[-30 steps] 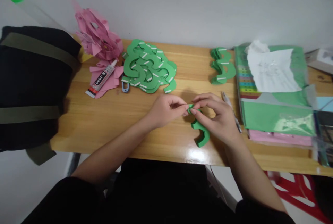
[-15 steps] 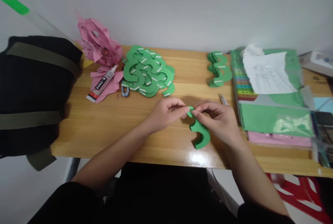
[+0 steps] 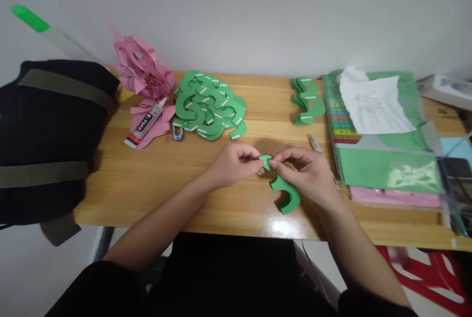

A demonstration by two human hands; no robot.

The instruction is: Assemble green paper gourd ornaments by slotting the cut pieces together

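A green S-shaped foam piece (image 3: 283,191) lies near the front edge of the wooden table (image 3: 158,179). My left hand (image 3: 234,163) and my right hand (image 3: 306,172) meet over its upper end, both with fingertips pinched on that end. A heap of similar green pieces with white strips (image 3: 208,105) lies behind my left hand. A smaller stack of green pieces (image 3: 308,100) lies behind my right hand.
A black bag (image 3: 47,135) fills the table's left end. Pink paper scraps (image 3: 142,69) and a glue tube (image 3: 145,123) lie at the back left, a small blue clip (image 3: 177,132) beside them. Packs of green and pink sheets (image 3: 387,159) lie right, a pen (image 3: 315,144) alongside.
Both hands stay pinched on the green piece's upper end with small finger movements. The view has tilted, so everything sits a little lower in the picture.
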